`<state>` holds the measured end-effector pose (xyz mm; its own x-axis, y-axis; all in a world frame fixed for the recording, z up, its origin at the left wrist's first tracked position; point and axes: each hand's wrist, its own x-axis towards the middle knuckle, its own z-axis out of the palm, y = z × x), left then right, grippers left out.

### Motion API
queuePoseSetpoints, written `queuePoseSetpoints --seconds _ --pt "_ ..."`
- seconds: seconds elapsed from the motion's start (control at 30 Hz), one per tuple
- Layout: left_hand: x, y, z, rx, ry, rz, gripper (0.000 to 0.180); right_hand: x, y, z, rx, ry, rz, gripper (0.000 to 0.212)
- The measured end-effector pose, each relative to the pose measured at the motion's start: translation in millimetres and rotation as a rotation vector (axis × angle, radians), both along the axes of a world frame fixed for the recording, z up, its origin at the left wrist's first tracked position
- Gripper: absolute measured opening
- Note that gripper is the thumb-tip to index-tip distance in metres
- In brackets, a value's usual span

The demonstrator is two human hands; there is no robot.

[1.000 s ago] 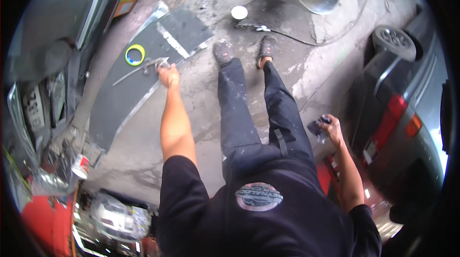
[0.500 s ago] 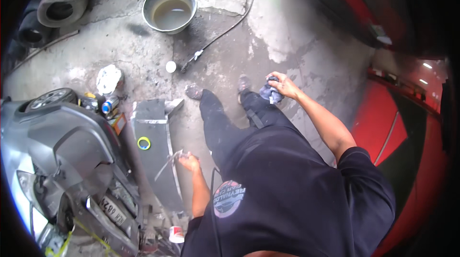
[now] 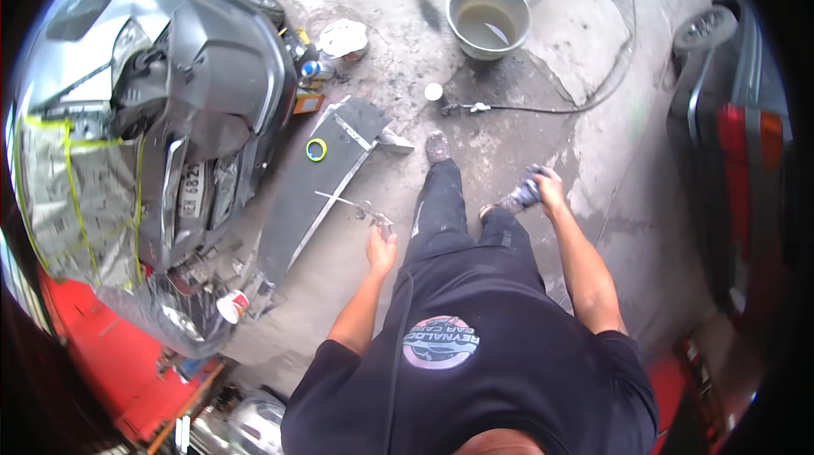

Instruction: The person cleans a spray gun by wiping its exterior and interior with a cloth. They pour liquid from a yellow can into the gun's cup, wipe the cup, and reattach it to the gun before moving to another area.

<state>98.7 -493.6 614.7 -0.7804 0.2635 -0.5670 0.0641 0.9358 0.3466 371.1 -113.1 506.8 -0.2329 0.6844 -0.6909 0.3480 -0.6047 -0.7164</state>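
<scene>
My left hand (image 3: 381, 253) is closed on a thin, long, greyish tool (image 3: 341, 201); its exact kind is hard to make out. The tool points left over the edge of a long dark grey panel (image 3: 298, 197) lying on the floor. A yellow-green tape roll (image 3: 324, 148) rests on that panel. In my right hand (image 3: 551, 189) is a bunched grey rag (image 3: 523, 193), held above my right leg. Ahead of my feet stands a grey bucket (image 3: 480, 54) with cloudy water in it.
To the left is a grey car (image 3: 216, 31), partly covered with masking paper (image 3: 97, 200). Another dark car (image 3: 725, 192) stands at right. A black hose (image 3: 551, 110), a white round lid or cup (image 3: 434, 91), a blue can (image 3: 312, 70) and a red-and-white tub (image 3: 231, 307) are on the floor.
My view has swung left, so the bucket and panel now appear farther right and turned. More of the grey car shows. Both hands keep hold of the tool and the rag.
</scene>
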Motion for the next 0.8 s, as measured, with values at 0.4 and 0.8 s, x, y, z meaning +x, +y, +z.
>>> queuePoseSetpoints --seconds 0.4,0.8 --pt "2 -48 22 0.077 -0.085 0.556 0.036 -515 46 114 0.05 0.615 0.389 0.034" --pt "5 -106 -38 0.2 -0.168 0.618 0.026 -473 21 4 0.023 0.248 0.396 0.026"
